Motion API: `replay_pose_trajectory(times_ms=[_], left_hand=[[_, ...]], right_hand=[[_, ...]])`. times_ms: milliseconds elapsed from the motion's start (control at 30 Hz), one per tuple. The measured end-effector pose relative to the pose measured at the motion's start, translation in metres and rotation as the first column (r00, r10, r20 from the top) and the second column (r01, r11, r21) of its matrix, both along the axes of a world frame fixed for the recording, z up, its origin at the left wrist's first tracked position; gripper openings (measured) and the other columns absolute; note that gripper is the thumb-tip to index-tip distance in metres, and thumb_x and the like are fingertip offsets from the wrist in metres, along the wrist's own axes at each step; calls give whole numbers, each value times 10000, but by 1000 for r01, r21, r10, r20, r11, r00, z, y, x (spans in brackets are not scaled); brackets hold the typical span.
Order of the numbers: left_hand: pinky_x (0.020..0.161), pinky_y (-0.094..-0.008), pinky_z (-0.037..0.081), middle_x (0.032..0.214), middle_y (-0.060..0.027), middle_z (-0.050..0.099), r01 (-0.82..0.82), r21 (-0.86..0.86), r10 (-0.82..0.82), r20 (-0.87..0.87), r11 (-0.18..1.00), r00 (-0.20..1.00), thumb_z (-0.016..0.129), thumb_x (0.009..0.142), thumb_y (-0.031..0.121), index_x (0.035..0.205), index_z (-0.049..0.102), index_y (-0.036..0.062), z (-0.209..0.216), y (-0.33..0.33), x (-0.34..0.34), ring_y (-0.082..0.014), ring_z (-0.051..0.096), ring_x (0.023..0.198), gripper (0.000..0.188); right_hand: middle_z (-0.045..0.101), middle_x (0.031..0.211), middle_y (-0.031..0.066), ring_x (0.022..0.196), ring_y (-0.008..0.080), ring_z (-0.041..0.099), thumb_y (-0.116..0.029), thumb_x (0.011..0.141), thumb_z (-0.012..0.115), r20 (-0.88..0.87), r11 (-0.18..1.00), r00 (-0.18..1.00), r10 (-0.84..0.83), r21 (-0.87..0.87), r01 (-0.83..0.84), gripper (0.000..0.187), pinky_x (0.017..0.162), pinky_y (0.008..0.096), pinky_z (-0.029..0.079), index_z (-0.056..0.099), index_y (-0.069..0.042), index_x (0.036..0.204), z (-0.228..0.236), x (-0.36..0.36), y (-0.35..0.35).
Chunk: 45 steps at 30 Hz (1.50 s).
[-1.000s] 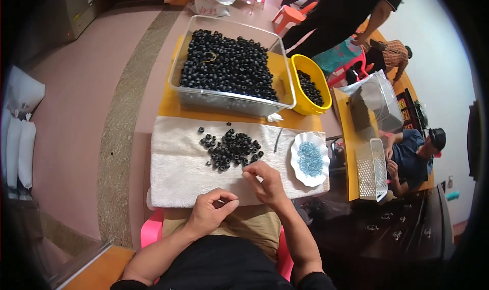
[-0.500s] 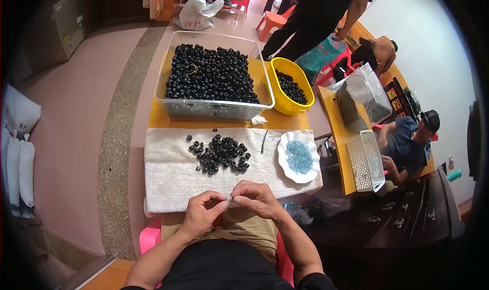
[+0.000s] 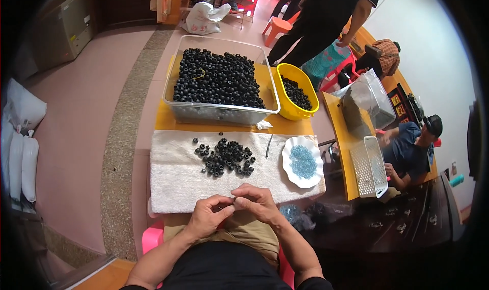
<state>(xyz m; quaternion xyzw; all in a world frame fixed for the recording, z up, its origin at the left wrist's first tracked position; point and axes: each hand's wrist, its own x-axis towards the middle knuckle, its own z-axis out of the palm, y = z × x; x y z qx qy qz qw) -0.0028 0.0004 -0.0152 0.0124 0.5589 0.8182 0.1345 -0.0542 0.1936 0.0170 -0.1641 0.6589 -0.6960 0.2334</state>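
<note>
My left hand (image 3: 211, 214) and my right hand (image 3: 256, 204) meet over my lap, just past the front edge of a white towel (image 3: 175, 188). Thumb and fingers are pinched on both sides, the tips close together. Whatever lies between them is too small and covered to make out. Beyond the hands, a loose pile of small black ring-shaped pieces (image 3: 228, 155) is spread on the towel. To its right stands a white scalloped plate (image 3: 288, 175) holding tiny clear-blue pieces (image 3: 303, 161). A thin dark stick-like tool (image 3: 269, 146) lies between pile and plate.
A clear plastic bin (image 3: 219, 112) full of black pieces stands behind the towel, beside a yellow tub (image 3: 298, 112) with more. At right, a seated person (image 3: 410, 147) works near a white perforated basket (image 3: 364, 170). Another person (image 3: 331, 20) stands at the back.
The whole view has shifted slightly, so the table appears a little further right and lower. My hands stay pinched together, with the fingertips at nearly the same place.
</note>
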Motion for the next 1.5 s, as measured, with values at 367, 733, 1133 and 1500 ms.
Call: replay_pose_trajectory(times_ms=[367,733,1133,1500], left_hand=[[727,-227,487,967,-34,656,-21,-87,14,-80,996,997,675,913,86,1097,667,-33,0,-3,-1,-76,593,839,220],[815,-237,508,1004,-39,648,-44,-79,42,-36,996,998,669,912,61,1170,623,-36,1,-2,0,-83,600,912,280],[796,-239,537,986,-43,661,-9,-53,8,-29,999,1000,673,916,59,1120,620,-22,-9,-2,-1,-88,635,886,226],[772,-238,540,948,-44,666,-11,-30,11,-27,999,1000,687,903,49,1061,623,-22,-7,-3,-1,-93,645,853,185]], right_hand=[[650,858,150,761,297,653,-30,838,695,-672,939,737,70,293,178,202,657,349,526,658,2,1034,17,0,-16],[687,905,141,809,248,689,-14,846,699,-618,870,778,111,438,225,142,691,320,550,690,-15,988,19,-5,-14],[656,955,87,871,152,632,-13,862,700,-256,971,967,-6,228,67,113,750,258,498,684,19,970,-2,-9,-5],[639,951,85,864,151,623,6,844,713,-218,976,976,0,213,48,133,747,255,492,691,7,974,-2,-10,-2]])
